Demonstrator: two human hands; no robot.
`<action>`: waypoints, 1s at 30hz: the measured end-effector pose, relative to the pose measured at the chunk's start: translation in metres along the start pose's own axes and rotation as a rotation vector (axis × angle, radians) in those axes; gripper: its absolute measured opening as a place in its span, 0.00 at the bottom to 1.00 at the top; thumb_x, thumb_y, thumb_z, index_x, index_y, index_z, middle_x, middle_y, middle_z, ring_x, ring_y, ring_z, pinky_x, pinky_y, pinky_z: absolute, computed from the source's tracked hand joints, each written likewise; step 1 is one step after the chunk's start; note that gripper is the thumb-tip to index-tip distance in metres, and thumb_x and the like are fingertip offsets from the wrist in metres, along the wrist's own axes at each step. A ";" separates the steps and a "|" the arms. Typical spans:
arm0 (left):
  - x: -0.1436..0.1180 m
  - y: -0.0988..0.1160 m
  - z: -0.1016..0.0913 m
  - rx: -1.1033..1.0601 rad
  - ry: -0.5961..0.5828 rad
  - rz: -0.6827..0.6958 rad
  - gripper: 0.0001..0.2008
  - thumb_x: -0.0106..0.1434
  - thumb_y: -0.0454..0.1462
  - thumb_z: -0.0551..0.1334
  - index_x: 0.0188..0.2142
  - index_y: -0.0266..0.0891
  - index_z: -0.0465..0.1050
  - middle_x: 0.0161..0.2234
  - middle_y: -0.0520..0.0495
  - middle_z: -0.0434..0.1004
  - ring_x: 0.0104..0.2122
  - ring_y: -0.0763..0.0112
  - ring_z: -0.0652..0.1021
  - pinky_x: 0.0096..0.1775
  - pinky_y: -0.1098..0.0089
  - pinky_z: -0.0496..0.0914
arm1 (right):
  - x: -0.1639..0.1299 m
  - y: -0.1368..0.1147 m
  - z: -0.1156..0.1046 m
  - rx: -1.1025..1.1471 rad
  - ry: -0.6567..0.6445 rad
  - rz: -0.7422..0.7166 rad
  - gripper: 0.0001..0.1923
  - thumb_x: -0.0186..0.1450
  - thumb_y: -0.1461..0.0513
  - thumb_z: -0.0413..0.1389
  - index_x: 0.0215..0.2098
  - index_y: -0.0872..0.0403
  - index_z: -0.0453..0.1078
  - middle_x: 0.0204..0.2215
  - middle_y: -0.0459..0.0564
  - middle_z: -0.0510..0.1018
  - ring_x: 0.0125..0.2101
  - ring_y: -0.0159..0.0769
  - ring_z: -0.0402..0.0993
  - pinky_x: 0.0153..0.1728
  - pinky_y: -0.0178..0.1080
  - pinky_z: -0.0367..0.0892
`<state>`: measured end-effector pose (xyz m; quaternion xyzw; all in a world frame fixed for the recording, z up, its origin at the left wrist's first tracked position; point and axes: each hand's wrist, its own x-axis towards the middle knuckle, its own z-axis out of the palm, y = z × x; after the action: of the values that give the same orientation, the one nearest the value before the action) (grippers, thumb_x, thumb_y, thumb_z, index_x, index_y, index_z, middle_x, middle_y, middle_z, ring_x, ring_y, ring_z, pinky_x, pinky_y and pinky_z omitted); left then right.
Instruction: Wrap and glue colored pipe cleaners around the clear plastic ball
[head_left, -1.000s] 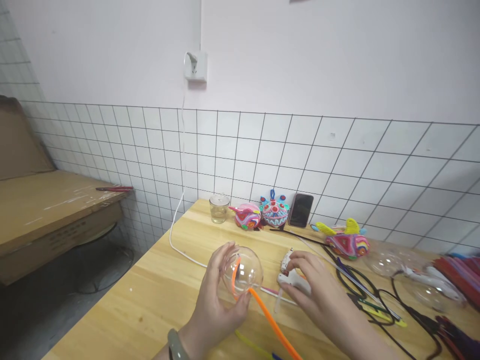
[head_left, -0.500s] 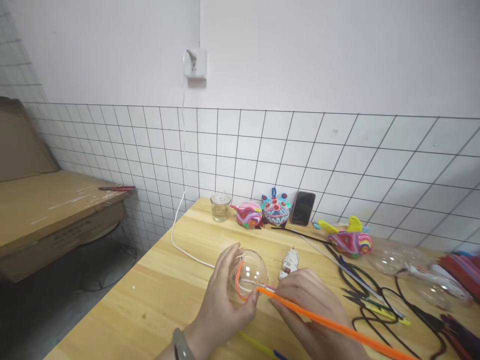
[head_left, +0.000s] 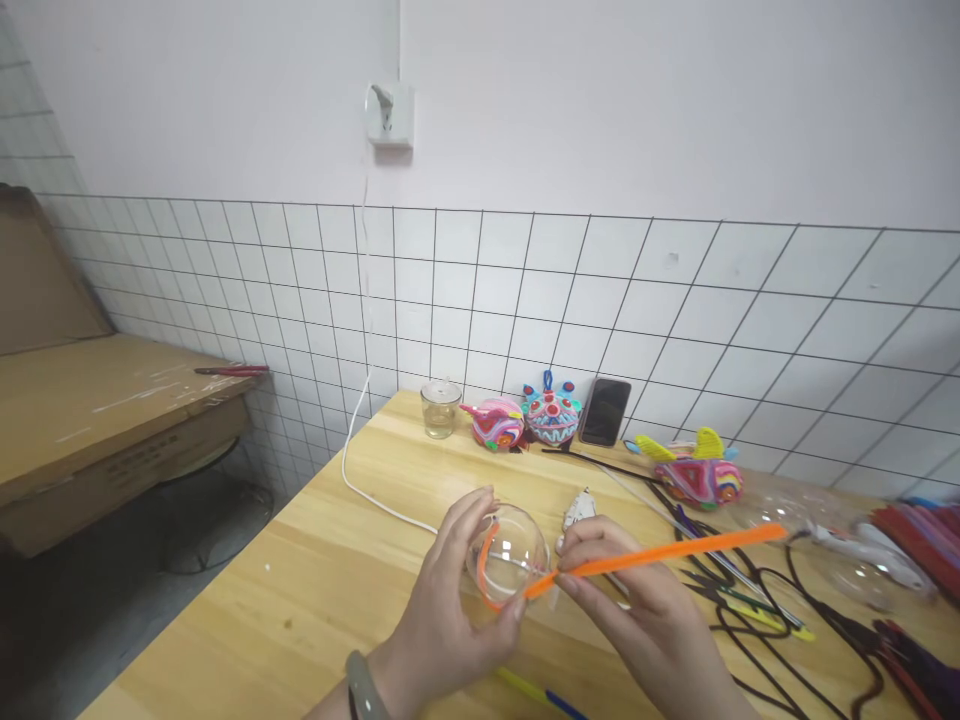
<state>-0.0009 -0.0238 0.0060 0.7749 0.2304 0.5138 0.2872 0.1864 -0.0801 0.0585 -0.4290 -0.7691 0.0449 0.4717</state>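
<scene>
My left hand [head_left: 450, 610] cups a clear plastic ball [head_left: 508, 556] just above the wooden table [head_left: 337, 590]. An orange pipe cleaner [head_left: 660, 550] curves around the ball's left side and runs off to the right. My right hand [head_left: 637, 610] pinches that pipe cleaner right beside the ball, its free end pointing right and slightly up. A white glue gun [head_left: 576, 508] lies on the table just behind my right hand.
Along the wall stand a small glass cup [head_left: 440, 408], colourful pipe-cleaner ornaments [head_left: 551, 415], a phone [head_left: 604, 411] and another ornament [head_left: 697, 478]. Black cables, scissors and pipe cleaners [head_left: 757, 600] crowd the right side. A white cable [head_left: 360, 470] drops from the wall socket. A cardboard box [head_left: 97, 420] sits left.
My right hand left the glue gun, took hold of the orange pipe cleaner near the ball and swung its free end from lower right up to the right.
</scene>
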 end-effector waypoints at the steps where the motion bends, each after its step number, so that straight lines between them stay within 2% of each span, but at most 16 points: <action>1: 0.000 0.000 0.000 -0.005 -0.001 0.011 0.38 0.56 0.32 0.61 0.63 0.48 0.48 0.61 0.35 0.58 0.61 0.44 0.64 0.56 0.43 0.66 | 0.000 0.000 0.000 0.002 0.011 0.018 0.04 0.67 0.61 0.57 0.34 0.50 0.72 0.30 0.47 0.75 0.32 0.36 0.77 0.32 0.35 0.72; 5: -0.001 0.000 0.000 -0.021 -0.010 0.045 0.37 0.57 0.33 0.61 0.63 0.49 0.48 0.61 0.37 0.58 0.61 0.45 0.64 0.56 0.43 0.66 | -0.002 0.003 0.001 0.018 0.034 0.082 0.06 0.67 0.58 0.57 0.32 0.49 0.73 0.30 0.47 0.75 0.32 0.37 0.76 0.34 0.37 0.72; 8: -0.001 0.000 0.000 -0.030 -0.014 0.048 0.36 0.57 0.33 0.61 0.63 0.48 0.49 0.61 0.37 0.58 0.61 0.45 0.64 0.56 0.44 0.66 | -0.005 0.007 0.002 0.059 0.001 0.101 0.05 0.67 0.60 0.58 0.33 0.49 0.73 0.31 0.47 0.75 0.34 0.37 0.76 0.35 0.36 0.72; 13: -0.001 0.002 0.000 -0.043 -0.029 0.052 0.37 0.56 0.32 0.61 0.63 0.48 0.48 0.62 0.37 0.57 0.61 0.46 0.63 0.56 0.46 0.67 | -0.004 0.006 0.003 0.117 0.050 0.137 0.04 0.66 0.60 0.59 0.32 0.49 0.73 0.30 0.46 0.74 0.33 0.35 0.75 0.34 0.33 0.70; 19: -0.002 0.003 0.000 -0.051 -0.045 0.040 0.38 0.56 0.32 0.61 0.63 0.49 0.48 0.62 0.38 0.57 0.62 0.47 0.63 0.57 0.46 0.66 | -0.003 0.004 0.004 0.150 0.040 0.219 0.05 0.66 0.62 0.57 0.31 0.48 0.72 0.31 0.44 0.74 0.34 0.33 0.73 0.36 0.31 0.67; 26: -0.003 0.003 0.000 -0.064 -0.037 0.031 0.37 0.56 0.32 0.62 0.63 0.49 0.49 0.62 0.38 0.57 0.62 0.47 0.63 0.57 0.49 0.67 | -0.007 0.011 0.006 0.229 -0.022 0.339 0.06 0.67 0.60 0.55 0.31 0.49 0.69 0.32 0.45 0.71 0.36 0.37 0.70 0.38 0.37 0.66; 30: -0.004 0.003 0.000 -0.081 -0.041 0.002 0.37 0.57 0.33 0.62 0.63 0.49 0.50 0.63 0.38 0.57 0.61 0.46 0.63 0.57 0.49 0.67 | -0.007 0.012 0.006 0.233 -0.028 0.360 0.06 0.66 0.59 0.56 0.32 0.49 0.70 0.32 0.46 0.72 0.36 0.38 0.70 0.40 0.38 0.65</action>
<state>-0.0025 -0.0285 0.0054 0.7732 0.2025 0.5070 0.3226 0.1905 -0.0750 0.0443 -0.5011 -0.6764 0.2231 0.4916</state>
